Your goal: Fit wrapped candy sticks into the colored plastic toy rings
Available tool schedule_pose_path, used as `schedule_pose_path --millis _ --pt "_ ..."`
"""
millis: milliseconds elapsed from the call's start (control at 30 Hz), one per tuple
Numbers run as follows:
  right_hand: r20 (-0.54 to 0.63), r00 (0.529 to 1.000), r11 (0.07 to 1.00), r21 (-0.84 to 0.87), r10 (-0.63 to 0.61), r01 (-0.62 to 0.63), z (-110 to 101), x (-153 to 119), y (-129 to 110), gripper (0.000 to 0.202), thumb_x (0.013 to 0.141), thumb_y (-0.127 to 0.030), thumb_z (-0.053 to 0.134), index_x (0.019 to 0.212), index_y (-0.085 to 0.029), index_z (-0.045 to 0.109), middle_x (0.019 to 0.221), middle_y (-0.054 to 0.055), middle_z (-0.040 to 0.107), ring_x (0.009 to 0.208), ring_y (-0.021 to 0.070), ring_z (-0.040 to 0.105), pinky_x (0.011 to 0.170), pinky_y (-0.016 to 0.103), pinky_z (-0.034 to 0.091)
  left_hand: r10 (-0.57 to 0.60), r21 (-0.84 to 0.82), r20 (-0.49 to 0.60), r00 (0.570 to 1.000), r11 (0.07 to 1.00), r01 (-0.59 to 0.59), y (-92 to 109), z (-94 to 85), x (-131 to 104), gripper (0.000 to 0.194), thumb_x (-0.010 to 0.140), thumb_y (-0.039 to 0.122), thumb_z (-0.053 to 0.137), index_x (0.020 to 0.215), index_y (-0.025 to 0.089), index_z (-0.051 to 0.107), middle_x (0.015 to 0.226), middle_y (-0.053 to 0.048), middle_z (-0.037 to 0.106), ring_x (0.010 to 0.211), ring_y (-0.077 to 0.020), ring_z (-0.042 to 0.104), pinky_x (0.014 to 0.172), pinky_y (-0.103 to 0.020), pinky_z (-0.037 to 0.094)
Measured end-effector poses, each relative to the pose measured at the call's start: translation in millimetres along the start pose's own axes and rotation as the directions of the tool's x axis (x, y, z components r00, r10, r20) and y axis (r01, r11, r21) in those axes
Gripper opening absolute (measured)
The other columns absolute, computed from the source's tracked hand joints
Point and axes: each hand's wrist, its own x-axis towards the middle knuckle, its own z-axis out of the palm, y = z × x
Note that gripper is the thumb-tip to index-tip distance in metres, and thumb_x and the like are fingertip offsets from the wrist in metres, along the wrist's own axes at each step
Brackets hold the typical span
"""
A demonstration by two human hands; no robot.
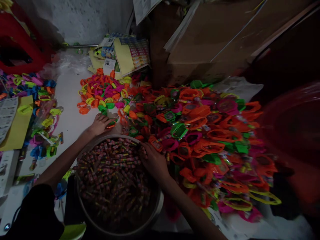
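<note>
My left hand [100,124] is above the white table, just past the far rim of a round metal bowl [161,201]. Its fingers close on a small orange and green plastic toy watch [111,123]. Small candy rolls [112,160] in pink striped wrappers fill the bowl. At the bowl's right rim my right hand [153,161] has its fingers curled inward; what they hold, if anything, is hidden. Right beside it begins a large heap of bright toy watches [200,143] in clear wrapping. A smaller pile of loose toy watches [105,88] lies beyond my left hand.
Printed sticker sheets [125,55] lie at the back by the wall. A large cardboard box [197,50] stands behind the heap. More coloured watches [37,83] and a yellow card [18,126] are at the left, near a red plastic stool [22,40]. A red tub [295,133] is at the right.
</note>
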Motion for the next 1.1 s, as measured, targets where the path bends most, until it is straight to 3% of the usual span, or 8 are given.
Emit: schedule_pose_path --millis 67,233,533,700,800,900,1000,1100 --pt "-0.018 1.000 1.000 0.009 -0.010 0.010 -0.8 0.1 -1.1 0.038 0.082 -0.015 0.044 0.117 -0.014 0.059 0.114 0.010 0.067 0.099 0.0199 0.066 0.073 0.027 0.056 -0.035 -0.041 -0.030 0.999 0.999 0.033 -1.0 4.1 -3.7 0.050 0.093 0.044 0.042 0.139 0.027 0.043 0.108 -0.009 0.064 0.110 -0.0274 0.051 0.106 -0.045 0.023" --pt "-0.064 0.998 0.999 -0.045 0.015 -0.018 -3.1 -11.6 -6.1 0.033 0.088 -0.019 0.042 0.116 -0.015 0.060 0.111 0.009 0.069 0.090 0.0188 0.068 0.064 0.025 0.055 -0.031 -0.101 0.003 1.000 0.994 0.031 -2.1 6.6 -8.0 0.051 0.093 0.044 0.040 0.141 0.026 0.040 0.117 -0.011 0.060 0.110 -0.0273 0.051 0.095 -0.039 0.036" --pt "0.026 0.999 0.991 -0.130 0.039 -0.035 -9.2 -36.0 -7.6 0.037 0.086 -0.019 0.046 0.121 -0.015 0.057 0.121 0.011 0.065 0.081 0.0187 0.069 0.053 0.023 0.054 -0.022 -0.215 -0.080 0.997 0.977 0.004 -5.5 10.3 -14.0 0.046 0.093 0.040 0.042 0.134 0.020 0.047 0.110 -0.013 0.060 0.108 -0.0267 0.052 0.093 -0.037 0.042" --pt "0.028 0.998 0.989 -0.143 0.053 -0.048 -6.1 -36.1 -8.5 0.040 0.084 -0.017 0.046 0.122 -0.014 0.057 0.118 0.011 0.066 0.075 0.0175 0.069 0.049 0.022 0.052 -0.181 -0.419 -0.212 0.960 0.905 0.078 -7.4 2.8 -20.6 0.045 0.090 0.037 0.048 0.131 0.017 0.049 0.113 -0.013 0.061 0.108 -0.0254 0.055 0.093 -0.039 0.046" --pt "0.036 0.998 0.989 -0.140 0.058 -0.052 -3.9 -36.8 -8.6 0.042 0.084 -0.016 0.046 0.125 -0.014 0.055 0.121 0.013 0.064 0.078 0.0190 0.069 0.050 0.024 0.053 -0.328 -0.529 -0.303 0.894 0.839 0.129 3.7 -23.8 -23.0 0.047 0.090 0.040 0.049 0.131 0.016 0.047 0.119 -0.011 0.060 0.110 -0.0227 0.056 0.096 -0.037 0.046" --pt "0.028 0.998 0.990 -0.131 0.064 -0.060 -2.2 -36.9 -9.2 0.043 0.084 -0.017 0.047 0.127 -0.015 0.053 0.123 0.013 0.063 0.082 0.0197 0.069 0.053 0.024 0.055 -0.421 -0.628 -0.346 0.839 0.768 0.126 30.8 -70.2 -31.5 0.049 0.089 0.044 0.052 0.130 0.018 0.047 0.123 -0.009 0.059 0.109 -0.0203 0.058 0.097 -0.033 0.046" --pt "0.022 0.996 0.989 -0.129 0.081 -0.078 -1.8 -35.5 -10.7 0.042 0.085 -0.017 0.047 0.126 -0.015 0.054 0.122 0.012 0.063 0.082 0.0192 0.069 0.053 0.024 0.054 -0.332 -0.657 -0.312 0.890 0.752 0.050 70.6 -115.7 -50.3 0.050 0.089 0.042 0.053 0.133 0.020 0.045 0.125 -0.008 0.058 0.112 -0.0208 0.057 0.097 -0.032 0.046" --pt "0.045 0.995 0.988 -0.125 0.094 -0.088 -4.4 -34.0 -12.1 0.044 0.083 -0.015 0.048 0.127 -0.014 0.053 0.123 0.012 0.063 0.082 0.0202 0.069 0.053 0.024 0.054 -0.003 -0.637 -0.209 0.978 0.759 -0.134 111.5 -136.4 -70.6 0.048 0.089 0.036 0.054 0.135 0.026 0.044 0.120 -0.006 0.061 0.109 -0.0189 0.058 0.094 -0.029 0.048"
